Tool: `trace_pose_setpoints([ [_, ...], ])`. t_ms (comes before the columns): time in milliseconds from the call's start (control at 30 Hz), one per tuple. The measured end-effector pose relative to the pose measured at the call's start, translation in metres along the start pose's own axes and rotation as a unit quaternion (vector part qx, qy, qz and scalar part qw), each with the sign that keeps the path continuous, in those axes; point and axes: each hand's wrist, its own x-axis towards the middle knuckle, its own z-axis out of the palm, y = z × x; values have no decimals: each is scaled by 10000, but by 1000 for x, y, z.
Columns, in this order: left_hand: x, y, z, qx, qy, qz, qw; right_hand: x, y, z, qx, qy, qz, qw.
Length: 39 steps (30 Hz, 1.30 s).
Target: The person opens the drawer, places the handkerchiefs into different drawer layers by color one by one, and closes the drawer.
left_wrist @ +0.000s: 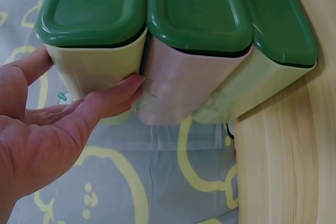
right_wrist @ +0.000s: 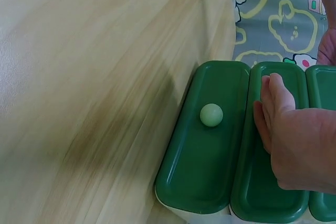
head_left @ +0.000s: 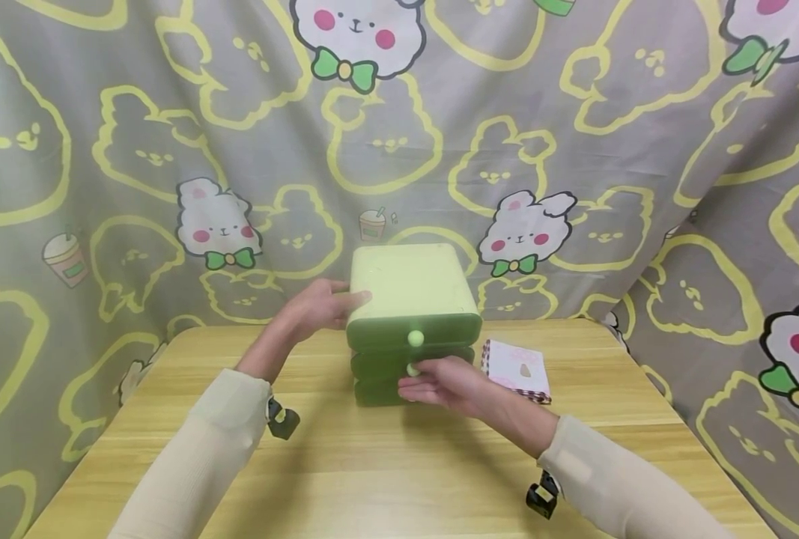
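Observation:
A small cabinet (head_left: 409, 281) with a pale yellow top and three green drawer fronts stands on the table. My left hand (head_left: 314, 307) rests against its upper left side, and in the left wrist view the fingers (left_wrist: 113, 98) lie extended along the pale side wall. With thumb and fingers, my right hand (head_left: 456, 385) pinches the middle drawer's knob (head_left: 412, 369); in the right wrist view that knob is hidden behind the hand (right_wrist: 304, 145). The top knob (head_left: 415, 338) is untouched, as is the bottom one (right_wrist: 211, 115). All three fronts look closed.
A folded white and pink cloth (head_left: 517, 368) with a checked edge lies on the wooden table (head_left: 372, 471), just right of the cabinet. Behind the table hangs a grey curtain (head_left: 386, 150) with yellow outlines and white cartoon animals.

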Motion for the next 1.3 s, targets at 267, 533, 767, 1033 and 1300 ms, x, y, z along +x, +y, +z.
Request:
trace_pose_setpoints([
  [267,-1,1,-1,58,-2,8,10000,-2,7,-14,-646,-241,-7,9976],
  [533,-1,1,-2,49,3,-11,10000,1,26,-25,-1229,-508,109,9911],
  [767,-1,1,-1,6,-23,-9,10000,12,43,-22,-593,-158,50,9981],
  [1033,-1,2,-1,115,32,-15,9999,18,52,-15,-186,120,-103,9997],
  [1300,-2,3,-1,252,176,-61,9995,20,56,-14,-156,247,-139,9995],
])
